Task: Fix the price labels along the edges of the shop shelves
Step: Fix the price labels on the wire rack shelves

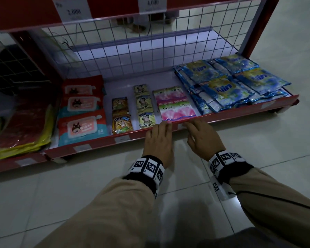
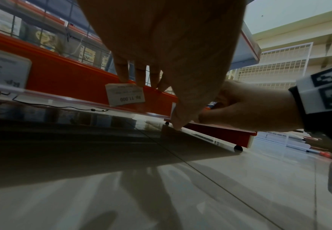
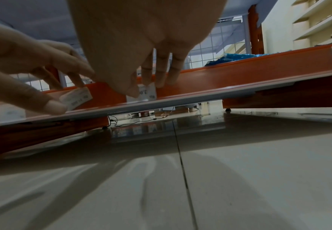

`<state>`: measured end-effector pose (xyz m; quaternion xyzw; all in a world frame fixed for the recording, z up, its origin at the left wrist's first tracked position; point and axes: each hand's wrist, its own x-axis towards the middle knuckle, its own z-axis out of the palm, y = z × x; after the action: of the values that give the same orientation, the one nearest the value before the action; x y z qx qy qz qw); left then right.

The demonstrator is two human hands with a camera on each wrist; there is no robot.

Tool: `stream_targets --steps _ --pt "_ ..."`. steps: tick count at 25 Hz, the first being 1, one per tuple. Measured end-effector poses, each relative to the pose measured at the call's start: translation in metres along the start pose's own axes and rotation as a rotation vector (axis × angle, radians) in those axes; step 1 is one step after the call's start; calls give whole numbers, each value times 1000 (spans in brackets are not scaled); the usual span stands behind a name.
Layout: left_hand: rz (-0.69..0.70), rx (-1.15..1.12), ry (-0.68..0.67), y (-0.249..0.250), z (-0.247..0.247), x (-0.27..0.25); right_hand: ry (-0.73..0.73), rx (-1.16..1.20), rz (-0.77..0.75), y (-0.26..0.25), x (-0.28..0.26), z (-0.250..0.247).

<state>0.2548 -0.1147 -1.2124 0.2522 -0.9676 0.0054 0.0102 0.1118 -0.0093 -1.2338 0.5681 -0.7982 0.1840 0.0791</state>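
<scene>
Pale floor tiles (image 1: 82,190) run under a red bottom shelf (image 1: 240,111) stocked with Soffell sachets (image 1: 175,109) and blue Klin packets (image 1: 225,86). Both hands sit side by side at its front edge, fingers extended: the left hand (image 1: 158,140) touches the rail beside a tilted "Rp. 11.000" price label (image 2: 124,94), while the right hand (image 1: 203,136) presses fingertips on another price label (image 3: 141,95) in the rail.
</scene>
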Motion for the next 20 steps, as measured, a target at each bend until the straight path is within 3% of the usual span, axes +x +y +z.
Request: stream_targets --steps 7,12,20 --pt "-18 14 53 1 6 0 -6 -121 8 1 -9 7" --pt "24 -40 121 2 9 0 17 -56 86 -6 5 2" --pt "23 -27 88 4 7 5 -22 -49 57 -9 13 -4"
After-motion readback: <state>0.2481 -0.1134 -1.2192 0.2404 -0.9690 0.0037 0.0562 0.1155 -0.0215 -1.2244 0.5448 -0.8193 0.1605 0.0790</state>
